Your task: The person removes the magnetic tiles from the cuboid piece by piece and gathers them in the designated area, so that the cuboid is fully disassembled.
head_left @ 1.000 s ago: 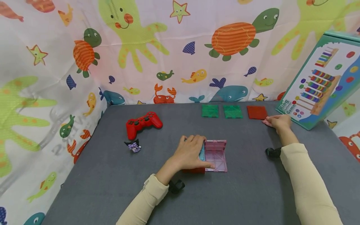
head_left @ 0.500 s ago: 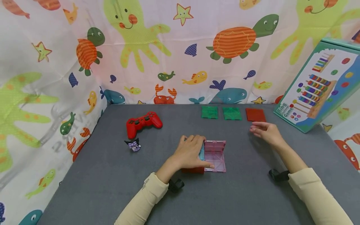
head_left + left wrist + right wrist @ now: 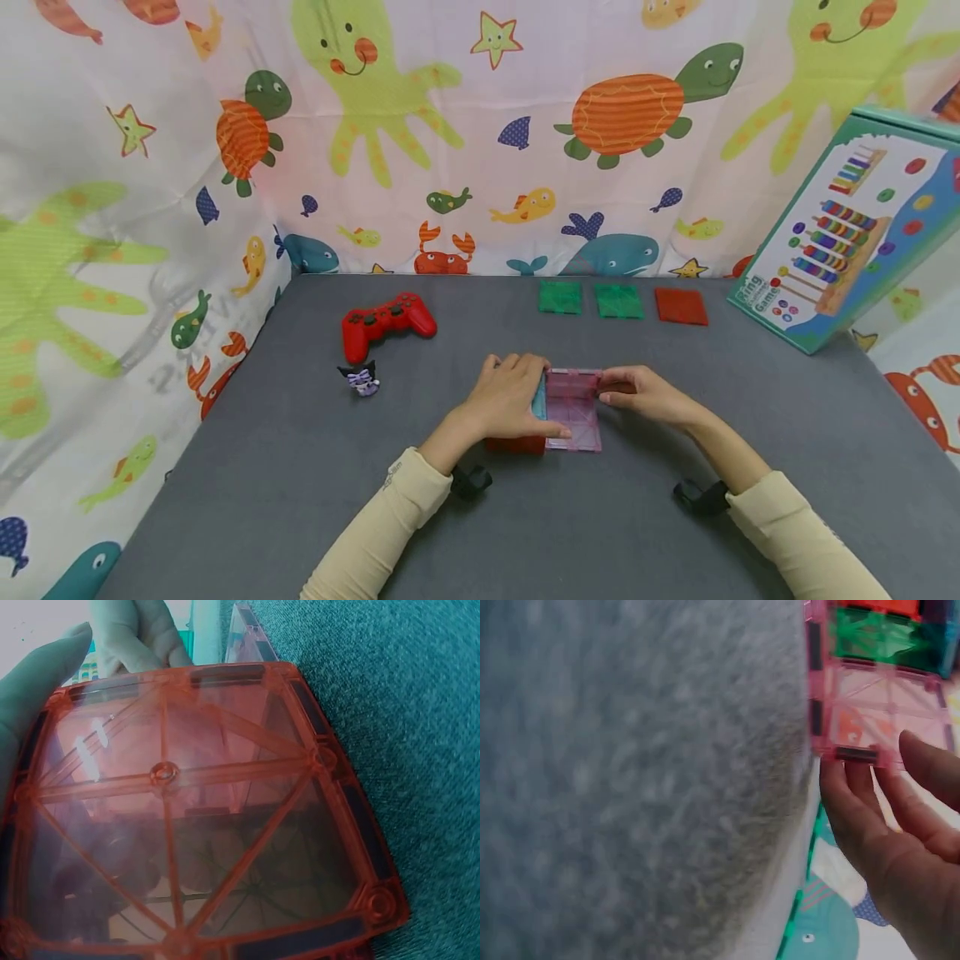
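Note:
My left hand grips a small structure of see-through magnetic tiles from above, its thumb reaching over the front right. A red tile faces the left wrist camera, and a blue tile shows beside the fingers. On the right, a pink tile lies flat while another pink tile stands upright along its back edge. At that upright tile's right end, my right hand pinches the edge between thumb and fingers. The left palm hides much of the structure.
Two green tiles and a loose red tile lie along the table's back. A red game controller and a small figurine are at the left. A ring game box leans at the right.
My right hand has moved from the loose red tile at the back to the upright pink tile. The left hand has kept its hold on the structure.

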`<state>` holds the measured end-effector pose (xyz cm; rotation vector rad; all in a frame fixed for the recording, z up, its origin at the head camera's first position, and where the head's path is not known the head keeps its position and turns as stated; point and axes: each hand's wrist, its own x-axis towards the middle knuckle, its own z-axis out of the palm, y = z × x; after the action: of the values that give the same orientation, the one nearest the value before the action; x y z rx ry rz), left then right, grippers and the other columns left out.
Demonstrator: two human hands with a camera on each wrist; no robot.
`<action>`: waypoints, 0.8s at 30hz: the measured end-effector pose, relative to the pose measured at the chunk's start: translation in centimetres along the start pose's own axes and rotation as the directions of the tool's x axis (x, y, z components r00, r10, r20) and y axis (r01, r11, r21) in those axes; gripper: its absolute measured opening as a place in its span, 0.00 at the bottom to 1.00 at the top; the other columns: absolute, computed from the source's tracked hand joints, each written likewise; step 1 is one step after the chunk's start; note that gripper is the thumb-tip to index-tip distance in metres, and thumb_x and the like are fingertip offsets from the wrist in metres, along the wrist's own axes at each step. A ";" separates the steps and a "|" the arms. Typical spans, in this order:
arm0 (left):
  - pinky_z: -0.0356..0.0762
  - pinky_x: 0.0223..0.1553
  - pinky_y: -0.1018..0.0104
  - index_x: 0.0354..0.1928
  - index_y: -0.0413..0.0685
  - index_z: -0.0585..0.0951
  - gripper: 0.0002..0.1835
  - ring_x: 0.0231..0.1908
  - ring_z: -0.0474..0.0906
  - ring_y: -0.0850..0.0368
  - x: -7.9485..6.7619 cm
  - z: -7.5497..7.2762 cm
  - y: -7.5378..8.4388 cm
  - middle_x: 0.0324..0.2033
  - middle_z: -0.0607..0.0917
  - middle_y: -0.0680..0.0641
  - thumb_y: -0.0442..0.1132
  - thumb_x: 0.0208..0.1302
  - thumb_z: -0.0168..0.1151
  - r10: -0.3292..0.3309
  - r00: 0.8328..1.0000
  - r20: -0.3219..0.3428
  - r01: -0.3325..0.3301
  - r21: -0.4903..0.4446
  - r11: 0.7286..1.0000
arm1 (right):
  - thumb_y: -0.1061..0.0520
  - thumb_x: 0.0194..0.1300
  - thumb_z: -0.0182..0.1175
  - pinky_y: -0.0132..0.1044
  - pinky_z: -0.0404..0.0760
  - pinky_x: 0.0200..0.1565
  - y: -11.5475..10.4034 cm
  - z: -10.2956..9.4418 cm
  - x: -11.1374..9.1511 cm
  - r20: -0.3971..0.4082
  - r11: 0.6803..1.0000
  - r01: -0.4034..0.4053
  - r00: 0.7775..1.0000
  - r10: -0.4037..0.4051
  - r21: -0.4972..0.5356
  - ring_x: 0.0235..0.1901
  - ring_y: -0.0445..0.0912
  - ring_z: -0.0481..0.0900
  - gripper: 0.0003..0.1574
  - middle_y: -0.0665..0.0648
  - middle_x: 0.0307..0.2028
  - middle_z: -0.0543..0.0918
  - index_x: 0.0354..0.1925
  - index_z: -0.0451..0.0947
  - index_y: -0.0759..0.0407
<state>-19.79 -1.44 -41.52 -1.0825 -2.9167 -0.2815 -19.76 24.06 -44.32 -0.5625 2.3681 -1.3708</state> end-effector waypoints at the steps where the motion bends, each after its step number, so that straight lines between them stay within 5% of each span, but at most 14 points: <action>1: 0.56 0.47 0.57 0.59 0.53 0.64 0.49 0.48 0.68 0.58 0.0 0.1 0.0 0.51 0.72 0.54 0.79 0.40 0.53 -0.002 1.000 0.005 0.002 -0.005 1.000 | 0.59 0.65 0.54 0.27 0.75 0.44 0.1 0.2 0.2 0.005 1.000 -0.006 1.000 0.006 0.007 0.46 0.51 0.77 0.21 0.68 0.48 0.78 0.53 0.71 0.71; 9: 0.56 0.45 0.58 0.58 0.52 0.65 0.49 0.48 0.68 0.58 -0.4 0.2 0.3 0.50 0.73 0.54 0.79 0.39 0.53 -0.010 1.000 0.000 0.010 -0.006 1.000 | 0.61 0.64 0.55 0.31 0.70 0.33 -0.5 1.6 1.0 -0.084 0.998 -0.053 0.995 0.051 -0.028 0.30 0.41 0.69 0.12 0.61 0.34 0.79 0.41 0.76 0.70; 24: 0.56 0.42 0.60 0.57 0.51 0.64 0.52 0.45 0.68 0.60 -2.2 0.1 1.0 0.48 0.73 0.54 0.80 0.36 0.54 -0.027 1.000 -0.016 0.027 -0.022 0.999 | 0.65 0.62 0.56 0.30 0.70 0.27 -1.5 3.4 -0.2 -0.174 0.997 -0.051 0.983 0.059 0.052 0.24 0.39 0.67 0.09 0.57 0.27 0.76 0.33 0.78 0.74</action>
<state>-17.48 -2.13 -41.62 -1.0395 -2.9224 -0.3214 -17.70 20.99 -44.60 -0.3745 2.4602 -1.5026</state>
